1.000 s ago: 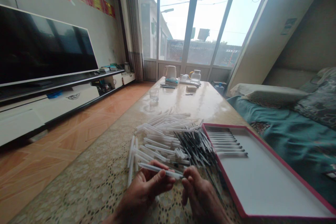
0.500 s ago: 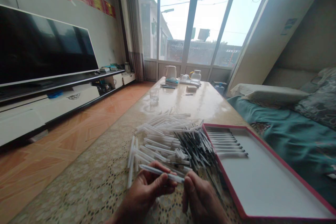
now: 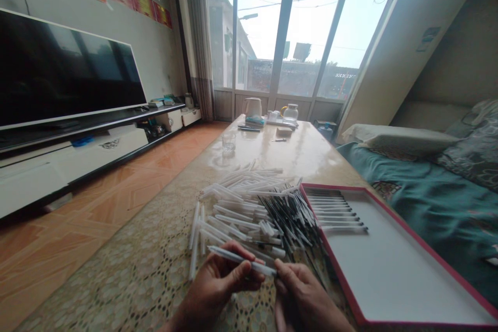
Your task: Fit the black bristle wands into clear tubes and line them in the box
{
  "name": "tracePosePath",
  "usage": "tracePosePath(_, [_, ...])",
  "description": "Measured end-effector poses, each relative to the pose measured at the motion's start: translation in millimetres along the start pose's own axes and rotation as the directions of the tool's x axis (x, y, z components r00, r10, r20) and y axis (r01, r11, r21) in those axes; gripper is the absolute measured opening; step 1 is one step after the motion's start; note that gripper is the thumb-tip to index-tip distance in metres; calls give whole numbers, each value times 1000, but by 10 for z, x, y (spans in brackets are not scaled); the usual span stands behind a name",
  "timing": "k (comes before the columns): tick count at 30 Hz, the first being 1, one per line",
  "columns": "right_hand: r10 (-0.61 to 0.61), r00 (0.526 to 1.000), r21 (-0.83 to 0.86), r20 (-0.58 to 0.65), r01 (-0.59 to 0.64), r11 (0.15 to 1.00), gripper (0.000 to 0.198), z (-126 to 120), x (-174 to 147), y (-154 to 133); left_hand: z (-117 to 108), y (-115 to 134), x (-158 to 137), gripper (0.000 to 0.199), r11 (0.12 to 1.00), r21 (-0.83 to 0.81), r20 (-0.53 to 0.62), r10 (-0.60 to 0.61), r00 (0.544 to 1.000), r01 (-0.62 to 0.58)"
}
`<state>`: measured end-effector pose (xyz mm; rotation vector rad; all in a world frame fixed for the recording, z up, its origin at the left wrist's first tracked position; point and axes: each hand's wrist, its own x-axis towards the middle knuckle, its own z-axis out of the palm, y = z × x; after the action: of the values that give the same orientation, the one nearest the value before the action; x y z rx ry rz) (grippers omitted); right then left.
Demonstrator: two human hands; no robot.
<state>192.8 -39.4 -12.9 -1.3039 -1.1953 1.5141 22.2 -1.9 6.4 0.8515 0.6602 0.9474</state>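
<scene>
A translucent white pen (image 3: 229,256) lies slantwise across my left hand (image 3: 221,282), its pointed end to the left. My left thumb and fingers are closed around its middle. At the pen's right end, the thumb and forefinger of my right hand (image 3: 295,282) are pinched together on its tip; any small part between them is hidden. Just beyond my hands spreads a pile of clear white pen barrels (image 3: 233,218). Beside it, to the right, is a heap of dark pen refills (image 3: 291,218). Several assembled pens (image 3: 334,212) lie in a row inside a red-rimmed white tray (image 3: 404,259).
The tray stands on the right of a long table with a patterned cover (image 3: 143,249). Farther back are a drinking glass (image 3: 229,142), a small box (image 3: 284,131), a pitcher (image 3: 253,109) and a glass jug (image 3: 290,112). A bed with a teal cover (image 3: 389,176) adjoins the right side.
My right hand has shifted slightly right and down, and the pen's right end has tipped a little lower. My left hand keeps its hold; the piles and tray look unchanged.
</scene>
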Motion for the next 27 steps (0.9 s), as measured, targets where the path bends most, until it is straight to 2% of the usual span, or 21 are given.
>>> tracePosePath(2, [5, 998, -29, -57, -6, 1000, 60, -44, -4, -10, -10, 12, 5, 20, 1000, 23, -6, -1, 1000, 2])
tracePosePath(3, [-32, 992, -63, -121, 25, 998, 58, -67, -11, -21, -20, 18, 9, 19, 999, 39, -12, 4, 1000, -3])
tracePosePath(5, [-173, 953, -180, -250, 130, 975, 54, -107, -29, -52, -40, 25, 15, 18, 997, 78, -27, 30, 999, -28])
tracePosePath(7, [-358, 885, -334, -297, 255, 907, 49, -129, -44, -85, -53, 20, 15, 18, 990, 127, -27, 59, 998, -55])
tracePosePath(10, [-563, 803, -519, -195, 403, 754, 43, -112, -51, -107, -46, -4, 9, 16, 982, 178, 5, 62, 998, -62])
tracePosePath(13, [-590, 805, -589, -59, 449, 672, 38, -78, -46, -92, -26, -28, 17, 15, 975, 213, 46, 58, 997, -67])
tracePosePath(15, [-582, 813, -620, -17, 448, 643, 31, -79, -46, -79, -17, -33, 31, 22, 970, 230, 41, 66, 997, -74])
tracePosePath(17, [-591, 807, -653, -6, 445, 613, 26, -106, -50, -77, -4, -21, 27, 38, 964, 255, -21, 84, 996, -76])
tracePosePath(19, [-606, 793, -662, -58, 424, 618, 25, -146, -59, -86, 27, 20, -22, 49, 942, 326, -114, 129, 985, -86])
tracePosePath(21, [-600, 780, -637, -178, 374, 675, 26, -183, -65, -96, 86, 96, -121, 48, 884, 457, -153, 187, 970, -98])
tracePosePath(23, [-557, 777, -591, -293, 310, 744, 29, -210, -66, -99, 163, 200, -233, 38, 769, 635, -70, 153, 986, -74])
tracePosePath(25, [-512, 776, -545, -368, 266, 795, 32, -228, -61, -94, 235, 304, -292, 26, 591, 796, 73, 119, 990, -130])
tracePosePath(27, [-490, 772, -508, -404, 255, 823, 34, -245, -52, -83, 283, 373, -246, 15, 382, 883, 230, 156, 961, -273])
